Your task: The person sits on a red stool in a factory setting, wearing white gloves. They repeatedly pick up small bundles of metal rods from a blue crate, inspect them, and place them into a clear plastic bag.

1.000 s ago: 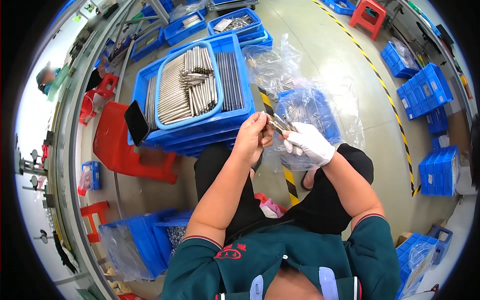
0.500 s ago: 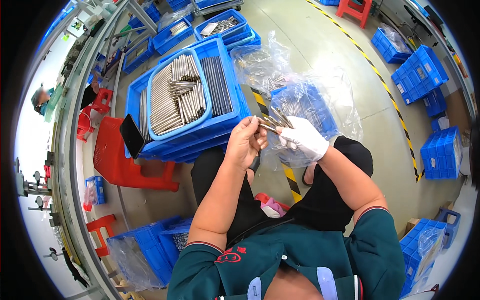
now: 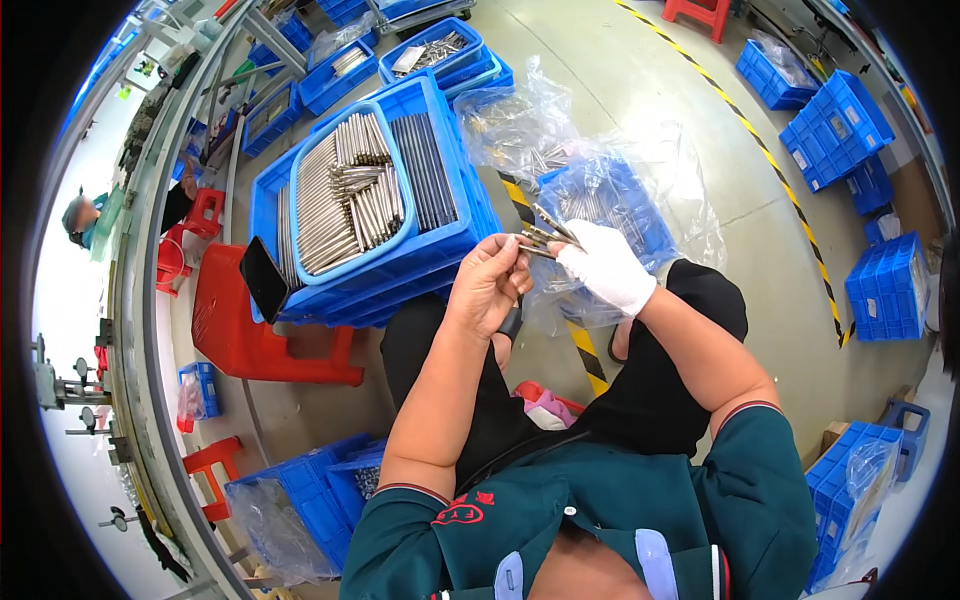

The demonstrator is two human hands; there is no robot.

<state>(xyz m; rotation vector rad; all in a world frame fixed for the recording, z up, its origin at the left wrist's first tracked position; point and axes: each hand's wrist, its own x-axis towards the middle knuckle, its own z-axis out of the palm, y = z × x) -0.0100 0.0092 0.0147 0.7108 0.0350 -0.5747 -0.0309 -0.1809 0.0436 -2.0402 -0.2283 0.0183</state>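
My right hand (image 3: 608, 268), in a white glove, is closed round several slim metal rods (image 3: 552, 226) that fan out toward the upper left. My bare left hand (image 3: 488, 286) meets them from the other side, thumb and fingertips pinched at the end of one rod. Ahead and to the left, a light blue tray (image 3: 408, 195) holds rows of stacked metal rods (image 3: 325, 215). It rests on a larger blue crate (image 3: 470, 190), with long dark rods (image 3: 425, 170) beside it. Beyond my right hand, a plastic-lined blue bin (image 3: 650, 215) contains more loose rods.
A dark phone-like slab (image 3: 264, 278) leans at the crate's near left corner. A red stool (image 3: 235, 320) stands at left. Clear plastic bags (image 3: 520, 115) spread over the floor by a yellow-black stripe (image 3: 585, 360). Stacked blue crates (image 3: 835, 130) line the right side. Another person (image 3: 85, 215) is at far left.
The rods have shifted slightly in my gloved right hand, which has turned a little. My left hand keeps its pinch in nearly the same place. The view has moved slightly.
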